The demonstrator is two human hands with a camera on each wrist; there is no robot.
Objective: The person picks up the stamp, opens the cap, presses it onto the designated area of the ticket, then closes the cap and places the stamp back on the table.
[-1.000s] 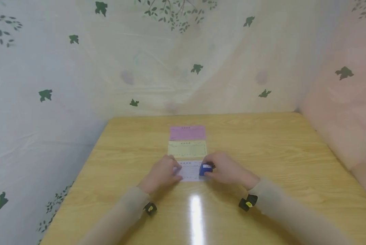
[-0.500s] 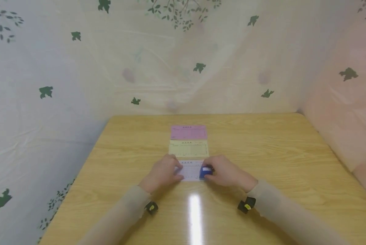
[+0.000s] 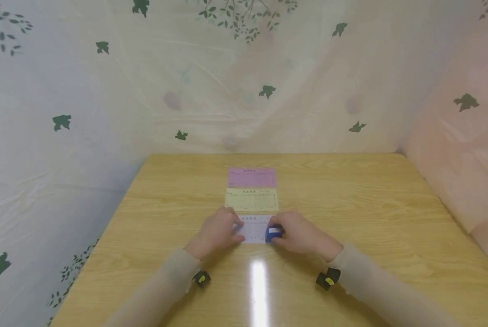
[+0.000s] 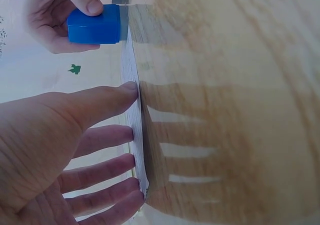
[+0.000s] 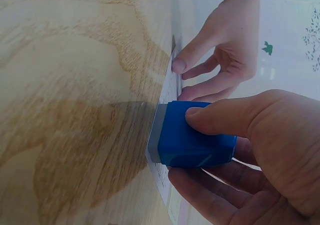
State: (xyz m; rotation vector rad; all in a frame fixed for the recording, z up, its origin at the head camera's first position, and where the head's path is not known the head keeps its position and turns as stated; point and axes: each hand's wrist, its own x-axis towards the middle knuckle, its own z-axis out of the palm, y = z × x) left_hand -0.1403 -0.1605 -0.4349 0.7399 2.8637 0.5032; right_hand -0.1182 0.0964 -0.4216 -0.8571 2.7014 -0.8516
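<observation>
A white printed slip (image 3: 255, 229) lies on the table nearest the person. My left hand (image 3: 218, 231) rests on its left part, with thumb and fingertips spread and fingers fairly straight, as the left wrist view shows. A blue self-inking stamp (image 5: 195, 135) with a grey base (image 5: 159, 133) stands upright on the slip's right end. My right hand (image 3: 301, 232) grips the stamp's sides between thumb and fingers. The stamp's underside is hidden against the paper.
Just beyond the white slip lie a yellow slip (image 3: 252, 200) and a pink slip (image 3: 252, 177), lined up one behind the other. The wooden table (image 3: 350, 195) reaches back to a patterned cloth (image 3: 211, 91). Both wrists wear small black cameras.
My right hand and the stamp have moved slightly toward the near edge of the white slip, and the stamp appears lower. My left hand stays in place.
</observation>
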